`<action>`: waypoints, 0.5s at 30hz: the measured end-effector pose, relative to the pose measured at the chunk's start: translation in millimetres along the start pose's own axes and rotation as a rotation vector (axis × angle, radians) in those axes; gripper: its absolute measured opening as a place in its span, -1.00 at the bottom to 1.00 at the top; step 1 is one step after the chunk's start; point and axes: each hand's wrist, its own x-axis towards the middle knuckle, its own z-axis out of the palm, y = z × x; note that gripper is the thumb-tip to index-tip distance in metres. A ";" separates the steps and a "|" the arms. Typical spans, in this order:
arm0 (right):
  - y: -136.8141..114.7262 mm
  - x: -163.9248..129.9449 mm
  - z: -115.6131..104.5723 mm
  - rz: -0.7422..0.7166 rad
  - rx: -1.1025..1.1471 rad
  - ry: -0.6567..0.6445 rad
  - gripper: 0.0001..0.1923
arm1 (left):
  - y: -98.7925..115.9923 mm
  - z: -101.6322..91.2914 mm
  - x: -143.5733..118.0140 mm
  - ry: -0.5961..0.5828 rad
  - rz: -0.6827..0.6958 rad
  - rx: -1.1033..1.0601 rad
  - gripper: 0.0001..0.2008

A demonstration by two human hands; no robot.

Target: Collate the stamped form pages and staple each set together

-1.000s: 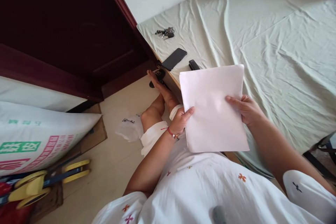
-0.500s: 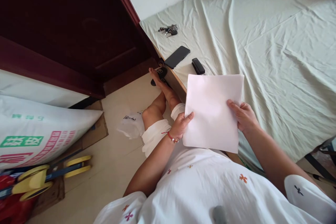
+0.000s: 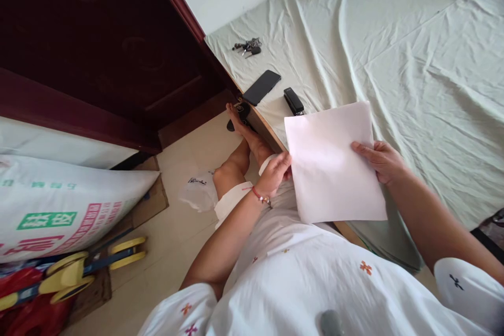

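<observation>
Holding a stack of white paper (image 3: 334,163) by its two side edges, the person sits at the near edge of a bed covered in a pale green sheet (image 3: 413,63). Left hand (image 3: 275,172) is closed on the stack's left edge, thumb on top, a red cord bracelet at the wrist; right hand (image 3: 384,160) grips the right edge, thumb laid across the top sheet. The stack is tilted, raised above the lap and the bed edge, its sheets squared together; whether it touches the sheet cannot be told. No fastening shows on the visible corners, and judging by that, the papers are gathered and aligned but not yet bound. Just beyond the stack's far left corner a black stapler (image 3: 293,101) lies untouched on the bed, with a dark phone (image 3: 262,87) beside it and a bunch of keys (image 3: 247,46) farther off near the wall.
</observation>
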 end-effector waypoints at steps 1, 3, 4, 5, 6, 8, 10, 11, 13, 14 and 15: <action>-2.5 2.6 -4.0 0.055 0.016 -0.024 -0.63 | 6.3 1.4 12.6 0.023 0.024 -0.011 -0.53; -4.8 7.0 -9.9 0.178 0.051 -0.072 -0.63 | 17.4 4.8 37.6 0.069 0.090 -0.026 -0.49; -4.6 8.6 -11.9 0.196 0.059 -0.080 -0.64 | 21.6 6.7 48.8 0.070 0.128 -0.038 -0.47; -3.8 9.8 -13.6 0.212 0.059 -0.088 -0.63 | 24.5 8.4 58.7 0.056 0.160 -0.048 -0.45; -2.5 10.7 -15.0 0.231 0.058 -0.095 -0.63 | 26.1 10.0 67.0 0.043 0.188 -0.053 -0.44; 0.6 11.7 -18.2 0.262 0.054 -0.098 -0.62 | 25.9 12.2 79.0 0.026 0.216 -0.043 -0.40; 3.3 12.4 -22.2 0.280 0.042 -0.106 -0.63 | 23.4 13.1 86.2 0.041 0.220 -0.005 -0.38; 4.3 12.9 -24.5 0.290 0.033 -0.114 -0.62 | 22.0 13.1 88.5 0.057 0.224 0.021 -0.38; 5.0 14.0 -28.9 0.320 0.017 -0.131 -0.62 | 20.1 12.8 92.1 0.092 0.252 0.085 -0.42; 4.8 14.7 -30.7 0.337 0.010 -0.139 -0.62 | 19.8 12.7 93.6 0.101 0.274 0.128 -0.45; 4.3 15.4 -31.9 0.350 0.006 -0.142 -0.62 | 19.9 12.6 94.8 0.102 0.296 0.180 -0.48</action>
